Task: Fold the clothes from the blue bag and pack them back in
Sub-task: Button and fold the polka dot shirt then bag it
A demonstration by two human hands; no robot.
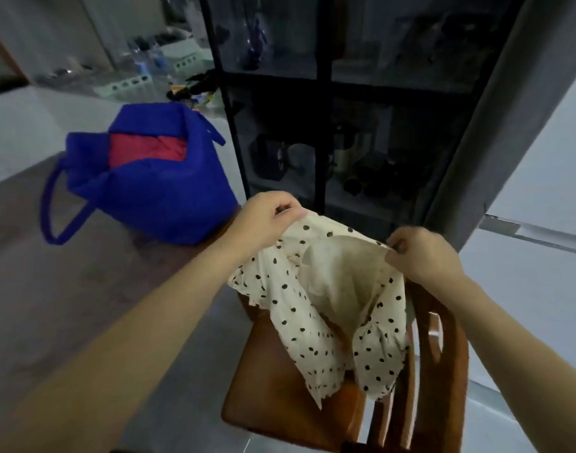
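The chair [280, 403], of brown wood, is nearest and stands under both grips. The left grip [267, 217] pinches the upper edge of the garment [329, 289] with curled fingers and thumb. The right grip [424, 253] pinches the same edge on the other side. The garment, cream with black dots, is stretched between the two grips and hangs down from them over the chair seat. The bag [156, 191] stands on the bench [67, 273], to the left of the left grip and apart from it. Its mouth is open, and a red cloth [146, 148] lies inside. Beyond the grips stands a dark cabinet [313, 125].
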